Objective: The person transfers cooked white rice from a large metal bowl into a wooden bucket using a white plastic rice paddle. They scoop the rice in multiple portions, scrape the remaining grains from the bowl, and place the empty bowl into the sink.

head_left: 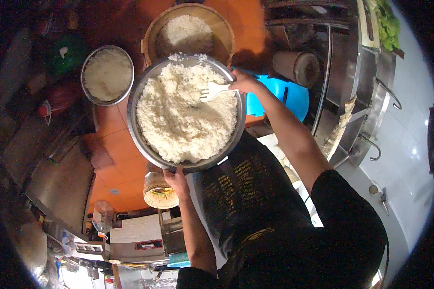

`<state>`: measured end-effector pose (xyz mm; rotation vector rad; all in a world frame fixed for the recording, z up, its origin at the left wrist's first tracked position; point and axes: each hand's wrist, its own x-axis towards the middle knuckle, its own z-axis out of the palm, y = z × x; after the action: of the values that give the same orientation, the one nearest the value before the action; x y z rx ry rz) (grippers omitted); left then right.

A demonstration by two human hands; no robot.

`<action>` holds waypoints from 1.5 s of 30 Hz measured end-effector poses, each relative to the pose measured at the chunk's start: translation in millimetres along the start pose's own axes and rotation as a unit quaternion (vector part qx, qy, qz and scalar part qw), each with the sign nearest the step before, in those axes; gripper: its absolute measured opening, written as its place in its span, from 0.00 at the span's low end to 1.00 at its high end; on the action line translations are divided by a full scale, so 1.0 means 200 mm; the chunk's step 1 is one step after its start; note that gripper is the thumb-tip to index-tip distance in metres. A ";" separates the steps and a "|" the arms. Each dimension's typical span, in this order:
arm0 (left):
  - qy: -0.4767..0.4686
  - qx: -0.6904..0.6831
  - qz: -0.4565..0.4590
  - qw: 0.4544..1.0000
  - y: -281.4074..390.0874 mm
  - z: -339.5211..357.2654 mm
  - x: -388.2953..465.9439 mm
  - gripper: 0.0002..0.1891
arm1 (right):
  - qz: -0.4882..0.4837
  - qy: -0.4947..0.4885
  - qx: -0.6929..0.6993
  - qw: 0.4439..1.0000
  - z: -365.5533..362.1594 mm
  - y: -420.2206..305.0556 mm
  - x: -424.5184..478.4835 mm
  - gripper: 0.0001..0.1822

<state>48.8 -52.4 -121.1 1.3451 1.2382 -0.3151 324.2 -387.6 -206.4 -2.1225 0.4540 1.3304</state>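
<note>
A wide stainless steel bowl heaped with cooked white rice is held in front of me. My left hand grips its near rim. At the right rim is my right hand, which also holds a white plastic slotted spatula lying over the rice. Loose grains cling to the bowl's far rim. Just beyond it stands a round wooden tub with a mound of rice inside. The bowl hides the tub's near side.
A smaller metal basin of rice stands left. A blue plastic stool is right of the bowl. By my left hand is a bucket with food scraps. Metal sinks with faucets line the right, with lettuce beyond. Orange tiles cover the floor.
</note>
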 end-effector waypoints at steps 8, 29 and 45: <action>-0.047 0.029 -0.022 0.998 0.18 0.04 -0.07 0.20 | -0.021 -0.001 -0.036 0.999 0.05 0.07 0.09 0.19; -0.034 0.089 -0.057 0.994 0.16 0.00 0.01 0.12 | 0.011 -0.036 0.032 0.999 0.04 0.15 0.06 0.18; -0.041 0.002 -0.104 0.994 0.15 0.08 -0.10 0.16 | -0.021 -0.008 -0.051 0.998 -0.08 -0.15 0.15 0.20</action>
<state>71.6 -66.0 -93.8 1.1972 1.3111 -0.5149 366.2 -373.8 -218.8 -2.1901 0.3384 1.3734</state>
